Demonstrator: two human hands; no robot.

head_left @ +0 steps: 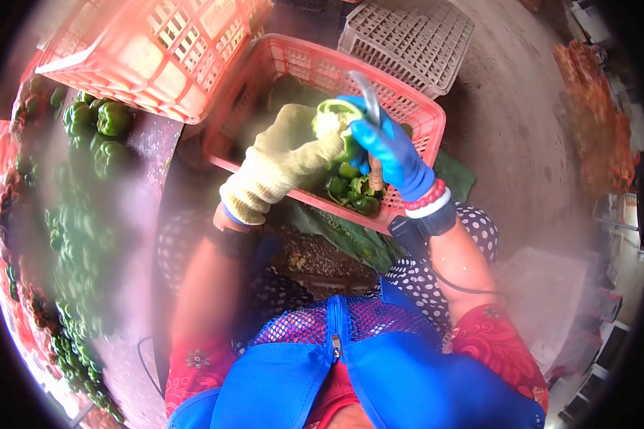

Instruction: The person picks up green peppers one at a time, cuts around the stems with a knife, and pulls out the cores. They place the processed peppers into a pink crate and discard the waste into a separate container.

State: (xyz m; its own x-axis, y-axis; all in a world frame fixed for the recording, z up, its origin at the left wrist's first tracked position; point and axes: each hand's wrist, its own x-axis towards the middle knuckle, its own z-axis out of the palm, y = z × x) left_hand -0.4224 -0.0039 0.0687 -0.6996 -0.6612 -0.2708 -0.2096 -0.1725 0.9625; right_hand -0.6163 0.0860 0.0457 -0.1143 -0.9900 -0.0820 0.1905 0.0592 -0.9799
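My left hand [275,161], in a cream knitted glove, is closed around a green bell pepper [336,114]. The pepper is cut open, with its pale seed core facing up. My right hand [390,146], in a blue glove, grips a knife [369,96] with a curved metal blade pointing up and a wooden handle showing below the fist. Its fingers are right beside the pepper; whether they touch it is hard to tell. Below both hands, cut green pepper pieces [355,194] lie in a red plastic crate [426,118].
Another red crate [157,53] stands tilted at upper left, and a grey crate [411,43] behind. Many whole green peppers [112,118] lie on the left. A green sheet [343,232] lies under the near crate edge. Orange-red sacks [594,121] line the far right.
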